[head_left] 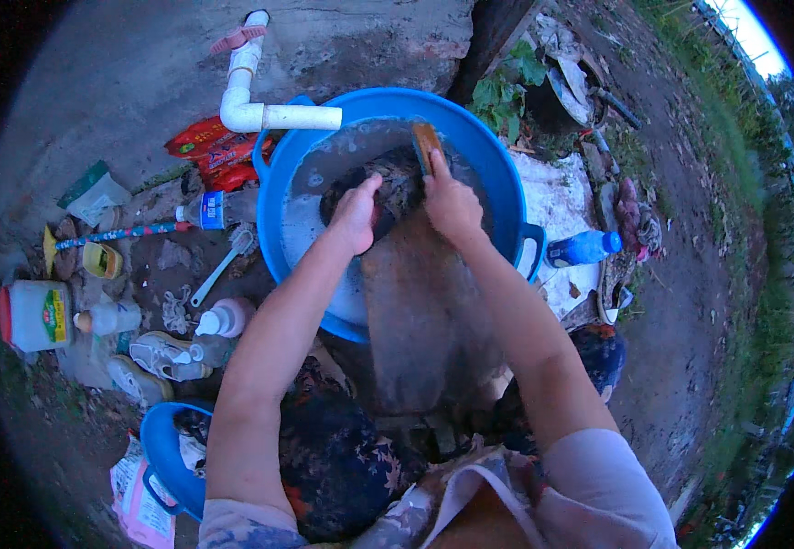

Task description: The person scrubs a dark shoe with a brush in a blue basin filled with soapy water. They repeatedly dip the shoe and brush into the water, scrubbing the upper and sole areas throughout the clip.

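Observation:
A large blue basin (504,183) holds cloudy, sudsy water in front of me. Inside it, my right hand (453,203) is closed round a scrubbing brush (426,146) with a yellowish-brown wooden back. My left hand (356,212) grips the near left side of a dark, wet, mottled item (399,183); whether this is cloth or a shoe I cannot tell. Brush and dark item lie close together, and the bristles are hidden. A brown washing board (424,320) slopes from the water over the basin's near rim toward my lap.
A white pipe (296,117) with a pink-handled tap reaches over the basin's far left rim. Sneakers (166,355), bottles, a white brush (218,274) and a tub (38,315) stand left. A smaller blue basin (163,448) sits near left; a blue bottle (584,249) lies right.

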The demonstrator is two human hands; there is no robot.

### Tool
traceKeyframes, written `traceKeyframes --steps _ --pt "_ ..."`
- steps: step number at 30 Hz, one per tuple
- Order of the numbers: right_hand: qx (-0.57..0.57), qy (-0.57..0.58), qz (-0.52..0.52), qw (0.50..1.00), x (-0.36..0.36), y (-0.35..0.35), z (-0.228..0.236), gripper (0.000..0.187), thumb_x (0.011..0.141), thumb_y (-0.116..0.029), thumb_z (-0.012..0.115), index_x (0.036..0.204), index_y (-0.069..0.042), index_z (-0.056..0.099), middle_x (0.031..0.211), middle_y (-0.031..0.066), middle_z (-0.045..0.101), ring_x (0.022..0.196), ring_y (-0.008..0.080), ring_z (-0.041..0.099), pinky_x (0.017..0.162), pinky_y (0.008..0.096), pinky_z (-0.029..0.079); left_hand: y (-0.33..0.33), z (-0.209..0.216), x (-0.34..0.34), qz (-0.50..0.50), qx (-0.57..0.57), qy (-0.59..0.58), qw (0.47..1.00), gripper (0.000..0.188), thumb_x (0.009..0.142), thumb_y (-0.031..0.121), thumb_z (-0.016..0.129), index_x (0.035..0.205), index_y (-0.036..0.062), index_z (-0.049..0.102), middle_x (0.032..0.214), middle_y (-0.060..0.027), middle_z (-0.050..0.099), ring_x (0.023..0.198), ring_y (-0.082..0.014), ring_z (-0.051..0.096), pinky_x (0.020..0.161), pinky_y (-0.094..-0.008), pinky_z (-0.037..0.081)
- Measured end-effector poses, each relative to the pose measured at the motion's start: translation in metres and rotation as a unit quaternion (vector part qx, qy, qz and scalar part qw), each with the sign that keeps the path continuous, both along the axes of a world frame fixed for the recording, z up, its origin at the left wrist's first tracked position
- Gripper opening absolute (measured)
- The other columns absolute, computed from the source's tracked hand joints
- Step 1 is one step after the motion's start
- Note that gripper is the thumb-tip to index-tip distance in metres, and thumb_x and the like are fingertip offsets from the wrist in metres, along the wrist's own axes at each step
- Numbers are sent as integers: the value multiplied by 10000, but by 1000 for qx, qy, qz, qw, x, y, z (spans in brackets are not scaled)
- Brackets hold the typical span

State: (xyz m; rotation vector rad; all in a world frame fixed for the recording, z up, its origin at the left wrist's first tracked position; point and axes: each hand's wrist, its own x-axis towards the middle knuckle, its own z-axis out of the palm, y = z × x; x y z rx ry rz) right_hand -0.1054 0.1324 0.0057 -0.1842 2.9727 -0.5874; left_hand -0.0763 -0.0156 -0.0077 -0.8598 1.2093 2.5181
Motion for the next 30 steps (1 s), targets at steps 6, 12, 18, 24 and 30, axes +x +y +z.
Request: traceKeyframes --steps 6,12,18,24,30 --pt "-27 12 126 992 59 -25 9 541 901 -295 469 1405 -250 279 888 270 620 779 461 603 735 538 475 -19 -12 -7 84 98 2 992 356 934 345 486 1146 62 527 1134 -93 585 995 -231 571 893 -366 450" --pt "70 -7 38 997 0 -7 -1 507 919 -320 442 1396 -235 291 849 219 645 755 419 624 694 530 492 -8 3 -13 63 55 -17 996 362 949 343 457 1169 58 496 1119 -99 584 985 -230 567 875 -365 461" --pt "77 -49 75 993 27 -7 3 534 910 -344 458 1407 -299 270 912 246 622 806 433 614 754 533 475 -7 -10 1 80 50 20 995 358 944 341 469 1136 43 519 1105 -107 580 990 -236 557 887 -372 446" --pt "15 -59 -91 994 -4 22 -10 515 920 -344 447 1404 -237 311 1088 227 590 965 405 590 837 492 456 -8 -46 3 36 -56 51 996 166 826 67 512 951 -41 534 957 -121 569 815 -227 579 792 -351 482" --pt "-207 -97 -111 967 12 27 -27 477 903 -298 470 1352 -148 412 1198 215 553 1041 417 553 903 466 433 -8 -34 7 35 33 57 997 204 831 58 520 997 -58 542 1009 -148 581 963 -271 573 906 -395 451"
